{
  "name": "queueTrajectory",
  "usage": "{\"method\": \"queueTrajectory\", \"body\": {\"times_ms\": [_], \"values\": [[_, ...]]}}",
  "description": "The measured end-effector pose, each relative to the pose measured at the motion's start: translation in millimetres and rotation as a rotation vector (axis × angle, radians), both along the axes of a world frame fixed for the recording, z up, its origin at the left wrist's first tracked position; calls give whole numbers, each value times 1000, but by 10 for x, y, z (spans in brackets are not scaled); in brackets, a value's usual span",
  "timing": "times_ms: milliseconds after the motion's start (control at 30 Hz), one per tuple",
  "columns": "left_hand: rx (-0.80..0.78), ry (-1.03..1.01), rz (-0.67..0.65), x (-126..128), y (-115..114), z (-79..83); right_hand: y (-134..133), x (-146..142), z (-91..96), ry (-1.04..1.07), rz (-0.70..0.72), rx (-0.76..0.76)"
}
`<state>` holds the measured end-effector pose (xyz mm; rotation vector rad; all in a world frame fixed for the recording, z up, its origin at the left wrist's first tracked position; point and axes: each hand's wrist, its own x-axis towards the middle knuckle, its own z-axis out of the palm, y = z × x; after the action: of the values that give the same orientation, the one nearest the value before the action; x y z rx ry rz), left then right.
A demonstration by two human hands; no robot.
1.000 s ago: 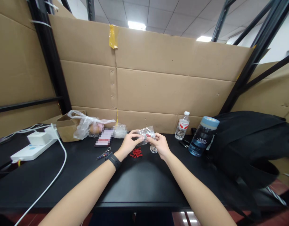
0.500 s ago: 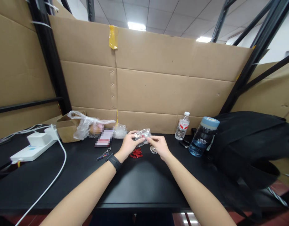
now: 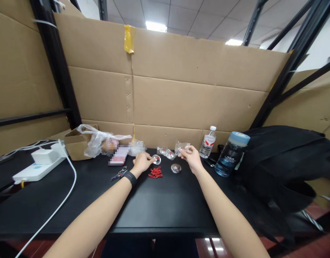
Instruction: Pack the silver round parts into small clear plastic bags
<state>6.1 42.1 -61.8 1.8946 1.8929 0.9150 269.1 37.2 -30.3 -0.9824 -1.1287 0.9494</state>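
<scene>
My left hand (image 3: 142, 163) pinches the left edge of a small round, shiny disc with a red spot (image 3: 156, 159), low over the black table. My right hand (image 3: 191, 158), farther right, closes its fingertips on a clear plastic bag (image 3: 182, 146). Between the hands lie a silver round metal piece (image 3: 176, 168) and a pile of red cord loops (image 3: 155, 172). Behind them, several clear-wrapped pieces (image 3: 167, 153) with red bits rest on the tabletop. Whether the bag in my right hand contains anything is unclear.
Left are a keychain (image 3: 119, 174), a blurred-out phone-like item (image 3: 119, 155), a tied plastic bag (image 3: 96, 141), a cardboard box (image 3: 75, 148) and a white power strip (image 3: 37, 172). A water bottle (image 3: 208, 142), a blue-lidded bottle (image 3: 231, 156) and a black backpack (image 3: 283, 165) stand right.
My hands, together at the clear bag before, have moved apart. The left went down and left with the disc; the right went up and right with the bag. The wrapped pieces behind are now uncovered.
</scene>
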Motion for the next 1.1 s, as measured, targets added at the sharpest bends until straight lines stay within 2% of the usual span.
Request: {"method": "queueTrajectory", "body": {"times_ms": [133, 267, 367, 500, 600, 733, 833, 1000, 1100], "values": [[79, 171, 3, 13, -19, -21, -40, -67, -22, -45, 68, -19], [381, 262, -13, 56, -154, 110, -61, -111, -36, -196, 79, 83], [621, 341, -173, 108, -310, 287, -68, -130, -38, -340, 130, 89], [786, 495, -381, 182, -442, 414, -121, -175, -6, -510, 226, 90], [821, 568, -521, 211, -433, 378, -166, -211, 27, -526, 278, 145], [793, 562, -612, 214, -375, 309, -184, -227, 45, -359, 359, 89], [769, 533, -605, 188, -346, 319, -172, -222, 43, -296, 303, 69], [727, 480, -498, 76, -301, 375, -154, -256, 17, -277, 268, 100], [701, 412, -531, 35, -292, 376, -174, -288, 12, -262, 273, 83]]}}
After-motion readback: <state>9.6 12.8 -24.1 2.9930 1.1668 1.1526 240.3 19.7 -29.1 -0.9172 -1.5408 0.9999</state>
